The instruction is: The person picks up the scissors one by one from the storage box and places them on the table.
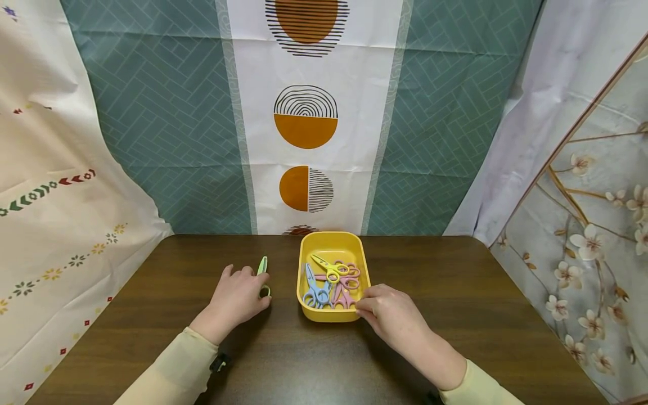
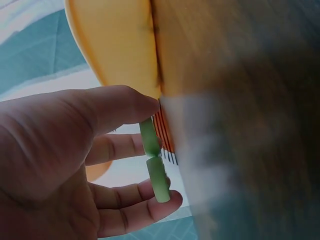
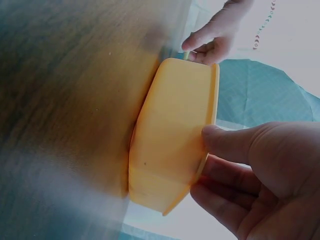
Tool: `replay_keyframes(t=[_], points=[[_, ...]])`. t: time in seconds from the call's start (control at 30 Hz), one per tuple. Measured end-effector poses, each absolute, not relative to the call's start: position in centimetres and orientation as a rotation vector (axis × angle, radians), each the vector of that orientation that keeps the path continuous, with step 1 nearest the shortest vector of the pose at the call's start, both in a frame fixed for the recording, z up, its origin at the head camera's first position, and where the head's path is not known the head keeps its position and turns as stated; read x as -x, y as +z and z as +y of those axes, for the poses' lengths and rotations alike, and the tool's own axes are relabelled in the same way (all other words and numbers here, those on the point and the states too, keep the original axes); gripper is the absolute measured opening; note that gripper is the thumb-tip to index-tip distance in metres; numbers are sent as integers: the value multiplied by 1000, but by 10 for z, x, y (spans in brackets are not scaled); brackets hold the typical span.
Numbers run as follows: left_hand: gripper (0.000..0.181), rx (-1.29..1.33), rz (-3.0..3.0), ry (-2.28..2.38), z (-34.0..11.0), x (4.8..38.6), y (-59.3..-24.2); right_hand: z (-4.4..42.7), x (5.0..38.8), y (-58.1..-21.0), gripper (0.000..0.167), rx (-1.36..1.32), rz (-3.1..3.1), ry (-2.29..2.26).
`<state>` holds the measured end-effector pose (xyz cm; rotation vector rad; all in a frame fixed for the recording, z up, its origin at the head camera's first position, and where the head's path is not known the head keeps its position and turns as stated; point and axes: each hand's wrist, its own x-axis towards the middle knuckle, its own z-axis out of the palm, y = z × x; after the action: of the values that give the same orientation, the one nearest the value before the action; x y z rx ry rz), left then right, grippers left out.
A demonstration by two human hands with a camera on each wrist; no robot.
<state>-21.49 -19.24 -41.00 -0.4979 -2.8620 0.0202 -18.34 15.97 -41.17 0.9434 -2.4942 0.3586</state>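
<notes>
Green scissors lie left of the yellow bin, under my left hand. In the left wrist view my left thumb and fingers pinch the green handles. The yellow bin holds yellow scissors, blue scissors and pink scissors. My right hand grips the bin's near right corner; in the right wrist view the thumb of that hand rests on the rim of the bin, with the fingers at the other side of the rim.
A brown wooden table bears the bin and the green scissors. Behind it hangs a patterned green and white cloth. A cream cloth hangs on the left and a floral cloth on the right.
</notes>
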Motion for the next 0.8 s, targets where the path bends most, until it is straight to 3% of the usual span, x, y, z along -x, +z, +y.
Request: replay_keyframes(t=[0.4, 0.8], points=[[28, 503, -2965, 5, -196, 218, -417, 159, 183, -409, 14, -934, -2519, 358], [33, 464, -2985, 12, -196, 215, -417, 159, 181, -408, 15, -924, -2548, 374]])
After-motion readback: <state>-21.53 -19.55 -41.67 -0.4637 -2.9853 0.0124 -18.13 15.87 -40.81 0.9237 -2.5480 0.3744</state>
